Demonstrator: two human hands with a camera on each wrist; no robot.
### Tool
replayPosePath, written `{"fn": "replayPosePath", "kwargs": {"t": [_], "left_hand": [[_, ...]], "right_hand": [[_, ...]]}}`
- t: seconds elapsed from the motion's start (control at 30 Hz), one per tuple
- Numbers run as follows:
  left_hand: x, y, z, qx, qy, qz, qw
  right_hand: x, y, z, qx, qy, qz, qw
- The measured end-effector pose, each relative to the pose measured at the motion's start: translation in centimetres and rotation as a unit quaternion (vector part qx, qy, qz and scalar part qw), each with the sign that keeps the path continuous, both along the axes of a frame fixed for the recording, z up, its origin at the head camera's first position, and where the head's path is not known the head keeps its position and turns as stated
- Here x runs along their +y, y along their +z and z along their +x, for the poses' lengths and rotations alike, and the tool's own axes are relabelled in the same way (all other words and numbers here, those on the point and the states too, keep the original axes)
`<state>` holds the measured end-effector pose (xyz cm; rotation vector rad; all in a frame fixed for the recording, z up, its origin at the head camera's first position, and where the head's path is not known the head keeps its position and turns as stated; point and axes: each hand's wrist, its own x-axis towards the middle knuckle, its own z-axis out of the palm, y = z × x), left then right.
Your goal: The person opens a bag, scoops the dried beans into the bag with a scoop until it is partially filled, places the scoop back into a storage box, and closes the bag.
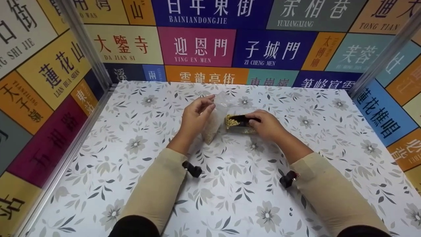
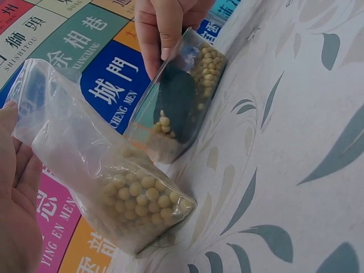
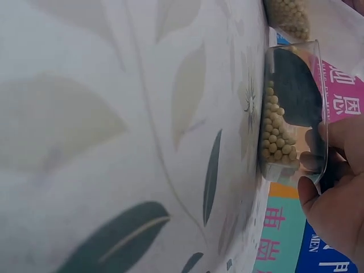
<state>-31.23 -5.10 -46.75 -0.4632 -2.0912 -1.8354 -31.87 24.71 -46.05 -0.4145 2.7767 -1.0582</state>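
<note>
My left hand (image 1: 194,116) pinches the top edge of a clear plastic bag (image 2: 68,125). Pale yellow soybeans (image 2: 139,199) fill the bag's lower part, which stands against the tablecloth. Just right of it is a clear plastic box (image 3: 319,62) with more soybeans (image 3: 278,142) piled along its bottom. With its thumb and fingers, my right hand (image 1: 269,125) grips the handle of a black scoop (image 1: 242,120). The scoop lies inside the box, its bowl pointing left toward the bag, and carries a heap of soybeans (image 1: 232,122).
A white tablecloth (image 1: 230,184) with grey flowers and leaves covers the table. Panels of coloured street-name signs (image 1: 197,46) rise behind it and along both sides, with metal posts (image 1: 88,49) at the corners.
</note>
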Motion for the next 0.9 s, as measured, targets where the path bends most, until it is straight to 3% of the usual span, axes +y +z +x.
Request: {"fn": "replayPosePath", "kwargs": {"t": [0.5,0.9], "left_hand": [[-0.1,0.0,0.0,0.013,0.003,-0.009,0.9999],[0.0,-0.2,-0.1,0.022,0.007,-0.01,0.9997]], "right_hand": [[0.7,0.1,0.4,0.01,-0.034,-0.069,0.997],[2.6,0.8,1.0,-0.01,-0.067,-0.164,0.9841]]}}
